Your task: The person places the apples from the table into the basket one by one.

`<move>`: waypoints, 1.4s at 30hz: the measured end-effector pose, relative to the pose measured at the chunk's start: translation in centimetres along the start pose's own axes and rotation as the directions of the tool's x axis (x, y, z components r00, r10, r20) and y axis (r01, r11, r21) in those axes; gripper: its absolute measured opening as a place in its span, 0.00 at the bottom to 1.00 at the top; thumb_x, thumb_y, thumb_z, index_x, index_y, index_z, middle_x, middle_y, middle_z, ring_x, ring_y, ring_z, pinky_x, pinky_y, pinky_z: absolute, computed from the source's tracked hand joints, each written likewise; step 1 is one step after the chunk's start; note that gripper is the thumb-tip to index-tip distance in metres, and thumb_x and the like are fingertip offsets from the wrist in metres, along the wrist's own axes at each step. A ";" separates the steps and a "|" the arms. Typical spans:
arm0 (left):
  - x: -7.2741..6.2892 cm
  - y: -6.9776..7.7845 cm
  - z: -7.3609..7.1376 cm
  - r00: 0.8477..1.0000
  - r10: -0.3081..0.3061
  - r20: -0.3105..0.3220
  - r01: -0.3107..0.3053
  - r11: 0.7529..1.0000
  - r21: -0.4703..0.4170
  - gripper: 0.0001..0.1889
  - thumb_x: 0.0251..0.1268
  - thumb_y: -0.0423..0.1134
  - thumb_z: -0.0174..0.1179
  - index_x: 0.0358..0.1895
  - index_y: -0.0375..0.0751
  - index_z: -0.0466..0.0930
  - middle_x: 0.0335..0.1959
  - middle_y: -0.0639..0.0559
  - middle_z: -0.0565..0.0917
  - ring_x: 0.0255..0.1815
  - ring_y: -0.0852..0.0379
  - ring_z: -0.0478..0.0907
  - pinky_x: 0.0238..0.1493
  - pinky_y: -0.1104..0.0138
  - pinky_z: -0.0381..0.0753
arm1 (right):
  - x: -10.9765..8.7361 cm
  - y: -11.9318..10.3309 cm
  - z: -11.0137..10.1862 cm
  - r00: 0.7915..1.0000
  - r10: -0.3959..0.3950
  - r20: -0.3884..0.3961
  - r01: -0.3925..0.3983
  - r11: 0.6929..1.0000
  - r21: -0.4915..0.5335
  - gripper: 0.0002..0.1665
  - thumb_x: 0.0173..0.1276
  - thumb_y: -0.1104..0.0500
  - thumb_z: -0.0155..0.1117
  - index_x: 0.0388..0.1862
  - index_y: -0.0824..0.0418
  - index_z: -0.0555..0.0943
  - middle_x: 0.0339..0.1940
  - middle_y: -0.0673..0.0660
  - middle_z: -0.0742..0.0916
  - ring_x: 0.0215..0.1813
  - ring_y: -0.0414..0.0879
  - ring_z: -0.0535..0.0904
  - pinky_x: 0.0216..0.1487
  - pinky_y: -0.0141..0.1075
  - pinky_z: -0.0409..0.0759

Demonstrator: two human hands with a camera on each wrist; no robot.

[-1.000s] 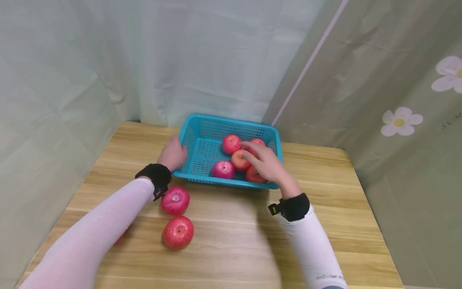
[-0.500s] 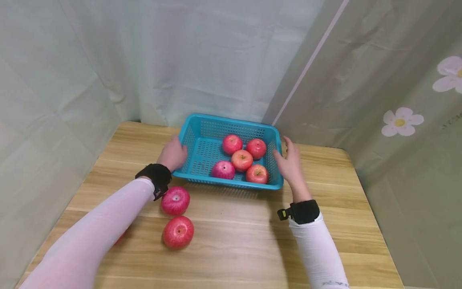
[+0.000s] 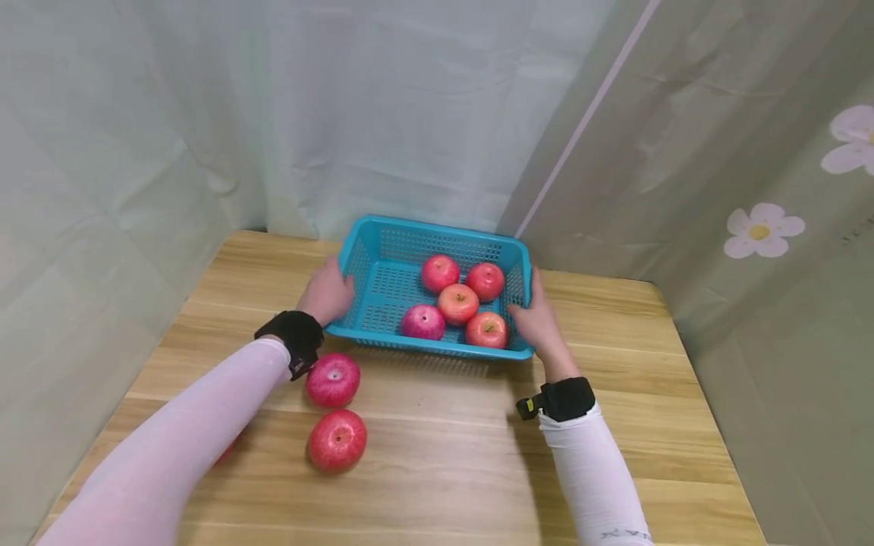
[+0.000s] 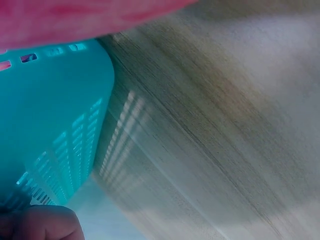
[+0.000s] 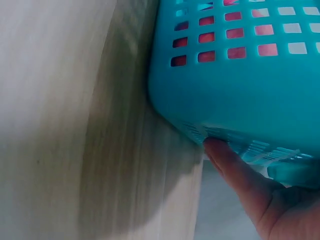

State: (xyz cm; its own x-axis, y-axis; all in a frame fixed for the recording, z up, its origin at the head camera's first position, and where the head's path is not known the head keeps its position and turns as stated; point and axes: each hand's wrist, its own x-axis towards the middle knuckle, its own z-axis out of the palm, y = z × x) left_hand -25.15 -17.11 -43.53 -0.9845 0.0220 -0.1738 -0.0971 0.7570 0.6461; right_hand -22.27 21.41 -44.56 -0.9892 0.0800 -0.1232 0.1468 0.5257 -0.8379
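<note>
A blue plastic basket (image 3: 382,338) with slotted walls stands at the back of the table. Several red apples (image 3: 459,304) lie in its middle and right part. My left hand (image 3: 328,294) grips the left end, thumb over the rim; its other fingers are mostly hidden. At the right end, my right hand (image 3: 539,318) holds the rim with the thumb inside and the fingers along the outer wall. In the right wrist view a finger (image 5: 232,167) lies against that wall. The left wrist view shows only part of the left hand (image 4: 47,223) beside the basket.
Two red apples, one darker (image 3: 333,380) and one nearer me (image 3: 337,440), sit on the wooden table (image 3: 437,470) before the basket. Another apple (image 3: 225,453) is mostly hidden under the left forearm. Curtains (image 3: 410,114) hang behind and on both sides.
My right hand has moved from above the apples in the basket to its right end and closed on the rim. The left hand and basket stay put.
</note>
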 end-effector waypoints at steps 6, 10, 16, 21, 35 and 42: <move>-0.1 -0.2 0.0 1.000 0.001 0.000 -0.001 1.000 -0.001 0.31 0.88 0.42 0.41 0.78 0.20 0.50 0.61 0.21 0.74 0.53 0.33 0.80 0.51 0.44 0.83 | 0.0 -0.2 0.1 1.000 0.020 0.015 -0.018 0.995 -0.102 0.56 0.78 0.65 0.55 0.91 0.46 0.34 0.87 0.67 0.59 0.82 0.70 0.60 0.74 0.69 0.65; 0.1 -0.2 0.1 1.000 0.008 0.000 -0.008 1.000 0.000 0.30 0.88 0.42 0.42 0.77 0.19 0.51 0.59 0.22 0.75 0.52 0.33 0.80 0.50 0.44 0.84 | 0.0 -0.3 0.0 0.999 0.036 0.020 -0.034 0.992 -0.122 0.56 0.79 0.65 0.54 0.91 0.46 0.33 0.87 0.68 0.59 0.81 0.71 0.61 0.73 0.69 0.65; 0.2 0.0 -0.1 1.000 0.011 -0.003 -0.011 1.000 0.009 0.31 0.88 0.43 0.43 0.77 0.20 0.50 0.61 0.20 0.74 0.54 0.31 0.80 0.52 0.42 0.84 | -0.1 -0.6 -0.2 0.999 0.031 0.025 -0.027 0.991 -0.131 0.55 0.80 0.65 0.53 0.91 0.47 0.31 0.87 0.69 0.60 0.82 0.71 0.60 0.75 0.68 0.64; 0.0 0.1 -0.4 1.000 0.010 0.001 -0.010 1.000 0.030 0.34 0.88 0.44 0.46 0.79 0.20 0.48 0.62 0.20 0.74 0.54 0.32 0.80 0.53 0.42 0.83 | -0.1 -0.8 -0.2 0.999 0.040 0.024 -0.036 0.991 -0.130 0.55 0.80 0.65 0.53 0.91 0.46 0.32 0.86 0.68 0.60 0.82 0.70 0.60 0.75 0.67 0.65; -0.8 0.1 -1.9 0.989 0.147 0.032 -0.150 0.978 0.145 0.42 0.84 0.52 0.50 0.83 0.25 0.44 0.63 0.22 0.74 0.58 0.29 0.80 0.58 0.39 0.80 | -0.3 -1.1 0.1 0.998 0.055 0.022 -0.051 0.985 -0.164 0.55 0.80 0.65 0.53 0.91 0.46 0.32 0.85 0.70 0.63 0.79 0.71 0.66 0.74 0.66 0.68; -2.9 0.7 -3.3 0.926 0.379 0.010 -0.360 0.870 0.336 0.41 0.81 0.49 0.58 0.83 0.29 0.53 0.70 0.21 0.66 0.63 0.25 0.73 0.60 0.33 0.77 | -0.4 -1.2 0.0 0.997 0.072 0.027 -0.067 0.985 -0.158 0.55 0.81 0.64 0.52 0.90 0.45 0.30 0.85 0.70 0.62 0.80 0.71 0.64 0.74 0.67 0.66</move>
State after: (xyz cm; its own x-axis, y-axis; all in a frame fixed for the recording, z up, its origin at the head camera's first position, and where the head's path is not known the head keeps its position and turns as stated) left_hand -22.89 -18.85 -40.11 -0.9465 0.3137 0.0762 0.3187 0.8705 0.3751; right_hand -22.05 20.78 -43.46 -0.9756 0.0949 -0.1979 0.2116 0.6466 -0.7329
